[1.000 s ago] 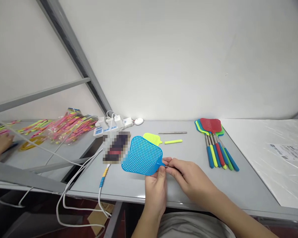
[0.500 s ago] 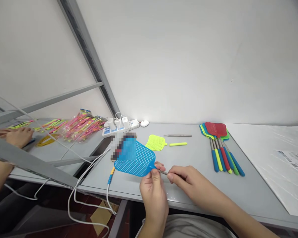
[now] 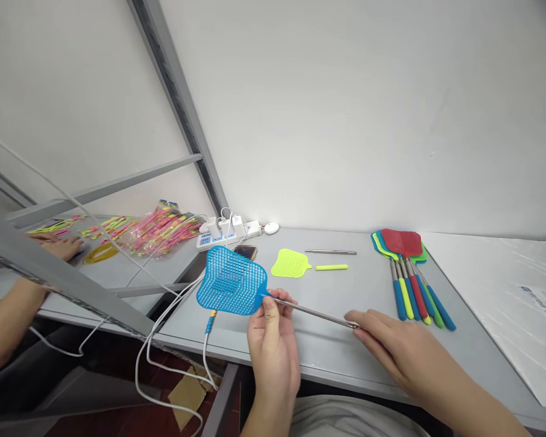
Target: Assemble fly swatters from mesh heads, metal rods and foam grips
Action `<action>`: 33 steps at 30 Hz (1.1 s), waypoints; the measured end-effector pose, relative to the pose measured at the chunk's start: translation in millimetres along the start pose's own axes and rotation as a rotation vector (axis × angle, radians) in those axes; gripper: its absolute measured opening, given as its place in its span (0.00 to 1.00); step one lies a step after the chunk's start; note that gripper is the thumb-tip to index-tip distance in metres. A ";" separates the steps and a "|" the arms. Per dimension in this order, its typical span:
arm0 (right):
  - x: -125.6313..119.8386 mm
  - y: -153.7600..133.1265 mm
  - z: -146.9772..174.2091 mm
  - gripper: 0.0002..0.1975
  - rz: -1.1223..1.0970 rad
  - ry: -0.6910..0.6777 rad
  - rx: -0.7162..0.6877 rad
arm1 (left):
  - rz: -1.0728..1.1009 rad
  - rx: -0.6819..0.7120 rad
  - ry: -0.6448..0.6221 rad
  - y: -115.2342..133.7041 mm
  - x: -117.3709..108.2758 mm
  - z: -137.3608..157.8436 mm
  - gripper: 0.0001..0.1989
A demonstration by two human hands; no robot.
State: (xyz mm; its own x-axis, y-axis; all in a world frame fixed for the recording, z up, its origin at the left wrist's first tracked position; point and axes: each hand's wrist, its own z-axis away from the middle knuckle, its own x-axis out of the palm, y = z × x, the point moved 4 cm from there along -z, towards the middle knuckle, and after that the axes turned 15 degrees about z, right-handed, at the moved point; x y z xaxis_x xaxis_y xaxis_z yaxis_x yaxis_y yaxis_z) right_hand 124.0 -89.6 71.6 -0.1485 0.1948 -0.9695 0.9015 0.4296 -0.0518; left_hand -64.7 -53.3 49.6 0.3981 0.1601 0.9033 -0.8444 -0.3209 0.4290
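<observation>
My left hand (image 3: 274, 349) is closed around the neck of a blue fly swatter head (image 3: 232, 280), its thumb pressing where the head meets a thin metal rod (image 3: 316, 314). That rod slants down to the right, and my right hand (image 3: 398, 346) pinches its far end. Beyond the hands a yellow-green swatter head (image 3: 290, 263) lies flat on the table. Beside it are a yellow-green handle grip (image 3: 331, 267) and a separate metal rod (image 3: 331, 252).
Several swatters with coloured handles (image 3: 416, 291) lie stacked at the right, near white wrapping (image 3: 495, 285). A power strip (image 3: 230, 235) with chargers and white cables (image 3: 148, 358) is at the left. Past the grey frame (image 3: 104, 312), another person's hand (image 3: 64, 247) rests near bagged pink items (image 3: 164, 230).
My right hand has moved right, away from my left hand, and a longer stretch of rod shows between them. The blue head has shifted slightly left and turned flatter to view.
</observation>
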 end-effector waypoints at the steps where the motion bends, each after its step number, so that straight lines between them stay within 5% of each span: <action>1: -0.3 -0.2 -0.2 0.14 0.054 0.036 -0.019 | 0.006 -0.024 0.006 -3.2 0.7 3.4 0.10; 9: -2.2 -7.5 1.4 0.12 0.202 0.182 -0.143 | 0.013 -0.058 0.062 -7.6 3.4 3.2 0.19; 19: -9.7 -16.2 -8.1 0.13 0.178 0.197 -0.117 | -0.050 0.035 0.065 -9.3 1.8 5.8 0.16; 25: -6.3 -26.0 -20.7 0.16 0.175 0.188 -0.074 | -0.105 -0.204 -0.091 -28.7 -1.3 23.1 0.13; 33: 4.5 -7.3 -19.0 0.20 0.297 0.242 -0.003 | -0.072 -0.017 -0.105 0.7 12.5 -6.8 0.12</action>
State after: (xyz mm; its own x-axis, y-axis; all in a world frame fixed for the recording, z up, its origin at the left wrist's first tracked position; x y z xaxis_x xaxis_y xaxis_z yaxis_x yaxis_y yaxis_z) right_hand 109.1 -75.1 72.1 0.0269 0.5134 -0.8577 0.9184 0.3261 0.2240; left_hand -62.7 -45.2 61.1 0.4922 0.0833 0.8665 -0.8180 -0.2962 0.4931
